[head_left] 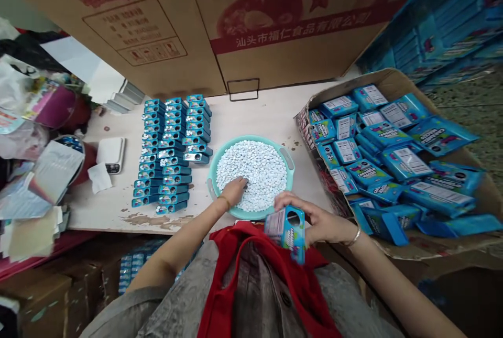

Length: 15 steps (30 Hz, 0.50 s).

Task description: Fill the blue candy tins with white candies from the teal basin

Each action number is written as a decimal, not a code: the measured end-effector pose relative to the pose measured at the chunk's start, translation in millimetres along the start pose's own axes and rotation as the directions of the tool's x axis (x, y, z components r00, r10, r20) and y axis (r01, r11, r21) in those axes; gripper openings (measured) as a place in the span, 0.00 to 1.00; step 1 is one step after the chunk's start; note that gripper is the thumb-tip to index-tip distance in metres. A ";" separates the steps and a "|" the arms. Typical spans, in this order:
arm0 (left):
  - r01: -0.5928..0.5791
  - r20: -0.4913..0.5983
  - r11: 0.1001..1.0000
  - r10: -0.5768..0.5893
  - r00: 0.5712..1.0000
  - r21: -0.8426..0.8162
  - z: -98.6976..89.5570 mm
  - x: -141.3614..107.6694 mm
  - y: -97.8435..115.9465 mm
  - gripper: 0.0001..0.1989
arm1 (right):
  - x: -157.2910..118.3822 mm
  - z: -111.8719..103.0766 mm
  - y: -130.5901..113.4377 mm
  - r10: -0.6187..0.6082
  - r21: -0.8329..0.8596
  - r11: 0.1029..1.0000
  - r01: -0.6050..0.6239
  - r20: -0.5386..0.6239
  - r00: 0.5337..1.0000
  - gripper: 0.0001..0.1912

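Observation:
My left hand (234, 192) reaches into a mint-green basin (290, 183) full of small pale-blue and white candies (259, 167). Its fingers are curled down among the candies, and the fingertips are partly buried. In my right hand (316, 220) is a blue candy box (285, 230), slightly blurred, gripped from the side just off the basin's near right rim. A dark round opening shows in the top of this box. On the left of the table, similar blue boxes (168, 154) stand in three rows, many with pale candies in or at their round openings.
At the right, an open carton (310, 133) holds many blue boxes. A large brown carton (157, 23) forms a wall behind the table (271, 107). A white scale (110, 153) and crumpled tissue (99, 177) lie left, beside cluttered buckets and papers. More blue packs are stacked at the upper right.

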<state>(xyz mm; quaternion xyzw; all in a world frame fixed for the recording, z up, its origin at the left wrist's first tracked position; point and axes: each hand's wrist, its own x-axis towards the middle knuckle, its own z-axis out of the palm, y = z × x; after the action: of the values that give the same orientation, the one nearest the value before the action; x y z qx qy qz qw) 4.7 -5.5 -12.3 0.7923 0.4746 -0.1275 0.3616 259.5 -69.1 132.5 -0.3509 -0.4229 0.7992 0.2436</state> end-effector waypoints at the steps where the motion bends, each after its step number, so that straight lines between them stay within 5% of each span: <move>1: -0.001 -0.013 1.000 0.000 1.000 -0.019 6.5 6.0 5.8 0.15 | 3.8 2.5 4.8 -0.030 -0.017 0.999 0.029 -0.083 0.996 0.30; 5: 0.004 -0.066 0.994 -0.011 0.998 -0.105 24.6 23.5 21.8 0.20 | 12.8 12.6 32.5 0.035 0.143 0.990 0.011 -0.319 0.947 0.26; 8: -0.010 -0.086 0.988 -0.003 0.996 -0.154 24.7 25.1 21.2 0.21 | 9.8 6.9 45.0 0.007 0.105 0.993 0.061 -0.553 0.833 0.24; 12: -0.100 -0.127 0.973 0.075 0.989 -0.209 2.6 9.8 9.2 0.18 | 1.2 -16.1 50.0 -0.166 -0.152 0.985 0.076 -0.768 0.619 0.24; 15: -0.236 -0.197 0.948 0.196 0.961 -0.211 -29.3 -8.4 2.6 0.14 | 0.0 -28.9 55.2 -0.322 -0.385 0.923 -0.005 -0.779 0.537 0.22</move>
<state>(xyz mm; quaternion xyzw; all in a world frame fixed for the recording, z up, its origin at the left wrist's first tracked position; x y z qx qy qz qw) -1.6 8.6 14.1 0.7998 0.4260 0.0390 0.4210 276.5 -83.4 74.3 -0.6820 -0.4193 0.4255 0.4219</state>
